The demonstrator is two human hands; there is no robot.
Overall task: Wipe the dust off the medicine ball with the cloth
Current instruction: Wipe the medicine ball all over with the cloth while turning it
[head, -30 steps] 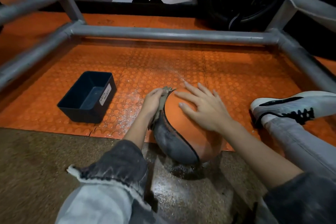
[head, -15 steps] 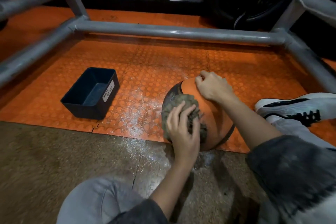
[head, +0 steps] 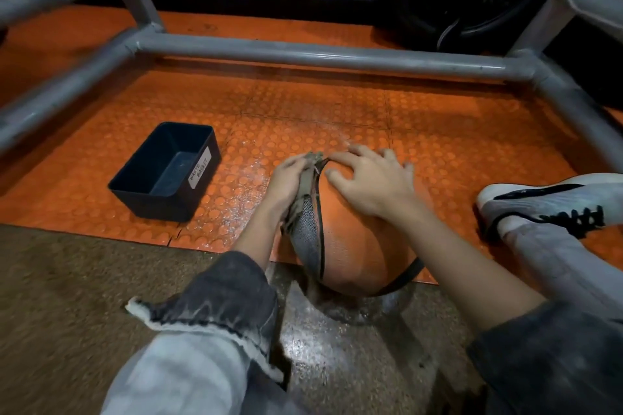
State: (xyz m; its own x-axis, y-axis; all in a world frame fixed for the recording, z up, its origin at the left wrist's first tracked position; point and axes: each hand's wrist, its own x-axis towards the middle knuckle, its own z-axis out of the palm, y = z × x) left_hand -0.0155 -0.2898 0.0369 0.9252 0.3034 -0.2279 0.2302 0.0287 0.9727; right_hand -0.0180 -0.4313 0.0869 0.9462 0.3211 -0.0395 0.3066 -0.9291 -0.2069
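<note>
- Orange rubber with a fine grain covers most of the ball (head: pixel 357 246). A grey panel on its left looks mesh-like, and dark seams divide the panels. The ball sits on the floor between the person's legs, at the edge where the mat (head: pixel 337 111) meets the concrete (head: pixel 67 280).
- The cloth (head: pixel 305 182) is grey-brown and crumpled, and it is pressed on the ball's upper left side.
- The left hand (head: pixel 286 184) grips the cloth with bent fingers, against the ball.
- The right hand (head: pixel 371 185) rests on top of the ball with fingers spread and almost straight. It holds nothing.
- The wiping seems to be in the middle, because the grey panel looks dull.
- The next move probably calls for a firm stroke down this panel while the right hand steadies the ball, since a round ball can roll.
- The mat is studded, with white dust just beside the ball.
- A dark rectangular bin (head: pixel 165 172) stands well apart at the left.
- The metal frame (head: pixel 303 54) is behind, and a white shoe (head: pixel 553 199) is at the right.
</note>
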